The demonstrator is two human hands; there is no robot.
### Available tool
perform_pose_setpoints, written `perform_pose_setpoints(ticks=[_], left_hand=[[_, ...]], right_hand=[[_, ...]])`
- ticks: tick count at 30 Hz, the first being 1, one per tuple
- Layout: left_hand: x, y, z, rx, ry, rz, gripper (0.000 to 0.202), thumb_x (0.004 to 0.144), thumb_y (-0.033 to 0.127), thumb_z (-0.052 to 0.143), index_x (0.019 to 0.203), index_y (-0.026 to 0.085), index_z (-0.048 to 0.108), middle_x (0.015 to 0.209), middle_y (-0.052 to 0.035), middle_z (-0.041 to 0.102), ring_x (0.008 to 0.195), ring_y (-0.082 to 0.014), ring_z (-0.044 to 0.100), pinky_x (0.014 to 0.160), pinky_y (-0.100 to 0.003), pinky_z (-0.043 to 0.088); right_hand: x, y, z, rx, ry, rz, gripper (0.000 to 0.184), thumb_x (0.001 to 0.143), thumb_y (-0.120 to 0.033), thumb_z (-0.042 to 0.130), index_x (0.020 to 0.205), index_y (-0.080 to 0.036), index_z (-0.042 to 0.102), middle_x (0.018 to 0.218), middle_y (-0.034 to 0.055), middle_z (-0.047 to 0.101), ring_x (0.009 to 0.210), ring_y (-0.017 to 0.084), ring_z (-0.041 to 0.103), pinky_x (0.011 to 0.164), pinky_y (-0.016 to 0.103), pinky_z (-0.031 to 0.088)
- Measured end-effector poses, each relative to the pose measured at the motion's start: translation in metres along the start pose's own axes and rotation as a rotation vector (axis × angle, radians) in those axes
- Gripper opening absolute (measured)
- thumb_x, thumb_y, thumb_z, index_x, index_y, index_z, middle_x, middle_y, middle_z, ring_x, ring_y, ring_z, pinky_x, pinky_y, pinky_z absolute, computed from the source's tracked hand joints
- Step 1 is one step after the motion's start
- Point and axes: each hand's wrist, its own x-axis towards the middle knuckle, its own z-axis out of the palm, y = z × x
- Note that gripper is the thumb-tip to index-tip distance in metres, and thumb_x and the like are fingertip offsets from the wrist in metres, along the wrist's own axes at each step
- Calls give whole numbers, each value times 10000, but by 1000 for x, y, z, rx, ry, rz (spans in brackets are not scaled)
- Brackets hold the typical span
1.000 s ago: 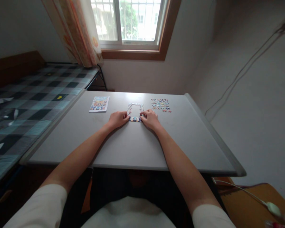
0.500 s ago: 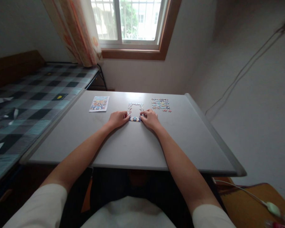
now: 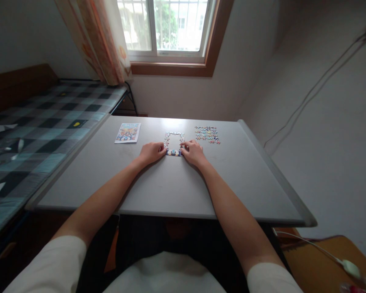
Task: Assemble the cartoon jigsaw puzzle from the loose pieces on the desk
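Observation:
On the grey table, a jigsaw puzzle is joined into a rectangular frame around a bare middle. Its bottom strip is dark blue with some yellow. My left hand rests at the lower left edge, its fingers curled against the pieces. At the lower right corner, my right hand has its thumb and fingers bent onto the side of the frame. Both hands partly cover the edges they touch. Several loose puzzle pieces lie in rows to the right. A printed picture sheet lies flat to the left.
The grey table has raised edges along its left and right sides. A bed with a checked cover stands on the left. Behind are a window and an orange curtain. A cable hangs along the right wall.
My right fingers have shifted very slightly at the right edge of the puzzle. My left hand, the loose pieces and the picture sheet stay where they were.

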Motion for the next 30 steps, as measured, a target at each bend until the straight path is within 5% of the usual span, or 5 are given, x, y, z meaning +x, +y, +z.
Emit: perform_pose_setpoints(ticks=[30], left_hand=[[1,-3,3,-20,19,13,326,862,467,467,805,213,663,750,-42,686,647,-178,571,544,-260,271]], right_hand=[[-1,-1,0,-8,2,-8,274,868,-311,510,1061,-253,694,1058,81,575,1020,240,526,891,384,374]])
